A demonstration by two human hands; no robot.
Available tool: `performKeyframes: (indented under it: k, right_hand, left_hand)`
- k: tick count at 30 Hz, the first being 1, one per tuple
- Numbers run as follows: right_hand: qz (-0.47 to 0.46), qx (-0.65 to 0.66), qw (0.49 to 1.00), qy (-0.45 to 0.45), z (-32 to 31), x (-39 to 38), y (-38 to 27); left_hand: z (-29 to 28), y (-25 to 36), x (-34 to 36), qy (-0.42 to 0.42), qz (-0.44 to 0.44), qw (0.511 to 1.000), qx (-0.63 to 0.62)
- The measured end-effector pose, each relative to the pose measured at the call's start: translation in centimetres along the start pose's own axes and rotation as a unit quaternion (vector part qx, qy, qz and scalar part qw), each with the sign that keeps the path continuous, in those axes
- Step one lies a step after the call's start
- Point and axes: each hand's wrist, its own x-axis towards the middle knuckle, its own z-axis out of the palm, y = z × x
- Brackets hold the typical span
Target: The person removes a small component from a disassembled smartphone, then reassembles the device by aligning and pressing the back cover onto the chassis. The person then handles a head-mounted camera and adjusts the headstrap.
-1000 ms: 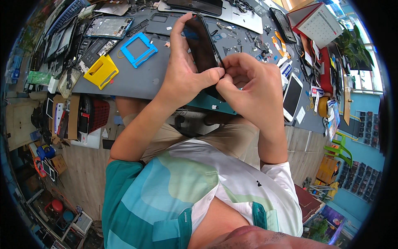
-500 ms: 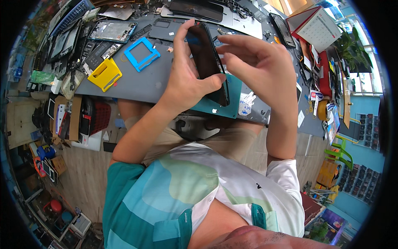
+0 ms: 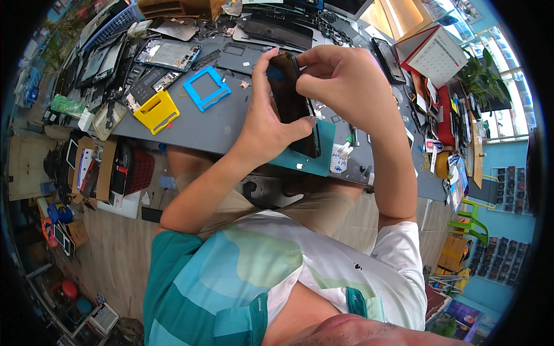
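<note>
A black smartphone (image 3: 290, 104) stands tilted in my left hand (image 3: 264, 131), whose fingers run along its left side, with the thumb across its lower right part. My right hand (image 3: 346, 86) curls at the phone's upper end, thumb and index finger at its edge; some fingertips are hidden. Beneath lies a teal mat (image 3: 317, 167), with a small white paper tag (image 3: 340, 164) beside it. A blue plastic frame (image 3: 209, 104) and a yellow plastic holder (image 3: 156, 115) lie to the left on the grey desk (image 3: 190, 132).
Dismantled phones (image 3: 166, 55) and loose parts crowd the back and left. A desk calendar (image 3: 433, 55), a red case (image 3: 447, 115) and a tape roll (image 3: 443, 164) sit on the right. A carton of items (image 3: 92, 173) stands below left; a green chair (image 3: 468, 225) is at right.
My right hand has moved from the phone's lower edge to its upper end, its fingers loosening, then closing again. Both hands and desk appear slightly lower in the picture.
</note>
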Motion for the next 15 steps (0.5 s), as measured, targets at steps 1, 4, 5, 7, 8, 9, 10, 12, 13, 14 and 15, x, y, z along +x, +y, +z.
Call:
performKeyframes:
  k: [1,4,5,7,8,9,10,12,13,14,15]
  right_hand:
    - [-0.002,-0.009,1.000,-0.004,0.0,0.3,-0.1]
    - [-0.006,-0.033,0.999,-0.005,0.2,1.0,-0.4]
    - [-0.015,-0.037,0.999,0.002,0.3,1.2,-0.4]
    - [-0.031,-0.046,0.998,0.016,0.5,1.5,-0.2]
    - [-0.036,-0.039,0.998,0.017,0.6,1.8,0.1]
    - [-0.042,-0.032,0.998,0.018,0.6,2.1,0.4]
    - [-0.047,-0.025,0.998,0.019,0.6,2.4,0.7]
    - [-0.053,-0.036,0.998,0.001,0.5,3.4,0.9]
    - [-0.056,-0.042,0.998,-0.008,0.5,3.6,1.0]
    - [-0.029,-0.048,0.998,-0.022,0.5,3.7,0.7]
    - [-0.004,-0.055,0.998,-0.037,0.4,3.9,0.2]
  left_hand:
    - [0.0,0.0,0.0,0.003,0.004,1.000,-0.003]
    - [0.0,-0.1,0.0,0.013,0.009,1.000,-0.004]
    - [0.0,-0.1,0.0,0.016,0.006,1.000,0.003]
    - [-0.1,-0.1,-0.1,0.017,0.000,1.000,0.008]
    - [-0.1,-0.1,0.0,0.016,-0.003,1.000,0.007]
    - [-0.1,-0.1,0.0,0.014,-0.005,1.000,0.006]
    - [-0.1,-0.1,0.1,0.011,-0.002,1.000,0.003]
    - [-0.1,0.0,0.3,0.003,0.004,1.000,-0.004]
    - [-0.1,-0.1,0.3,0.007,0.000,1.000,-0.003]
    - [-0.2,-0.2,0.2,0.010,-0.005,1.000,-0.002]
    - [-0.3,-0.3,0.1,0.015,-0.008,1.000,0.000]
